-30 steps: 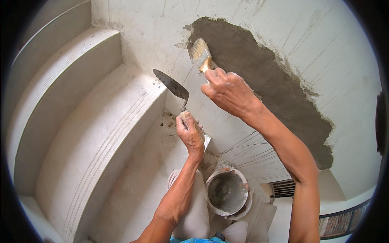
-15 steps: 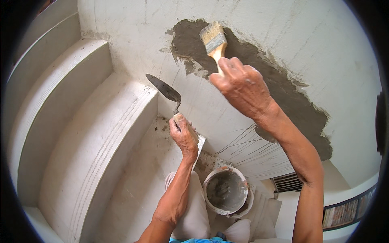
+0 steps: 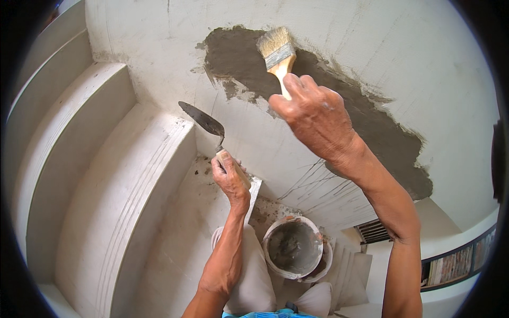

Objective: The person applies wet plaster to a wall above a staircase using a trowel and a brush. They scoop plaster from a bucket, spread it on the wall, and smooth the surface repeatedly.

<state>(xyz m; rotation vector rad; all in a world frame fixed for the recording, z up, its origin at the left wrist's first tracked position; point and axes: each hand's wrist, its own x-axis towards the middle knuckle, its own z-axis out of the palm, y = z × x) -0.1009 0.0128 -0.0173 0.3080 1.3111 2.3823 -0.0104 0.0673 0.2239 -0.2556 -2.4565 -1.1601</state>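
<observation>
A: Where is the brush [image 3: 279,53]?

B: Bristles uppermost, over the upper edge of the grey patch [image 3: 233,55] on the wall [image 3: 371,32]; contact cannot be told. The fingers of the right hand [image 3: 318,119] are closed round its handle.

A: And the trowel [image 3: 204,117]?

B: Blade near the corner of the step [image 3: 159,143]; the fingers of the left hand [image 3: 230,177] grip its handle.

A: Expected handling?

B: Brush: probably light, its bristles pliant; best held near the metal band. Trowel: likely stiff and blade-heavy; best held by the handle, clear of the blade's edges. Moisture could make either handle slippery.

A: The bucket [image 3: 283,273]?

B: Beside the leg [image 3: 252,278], grey mix within; presumably heavy, suited to hold at opposite sides of the rim.
</observation>
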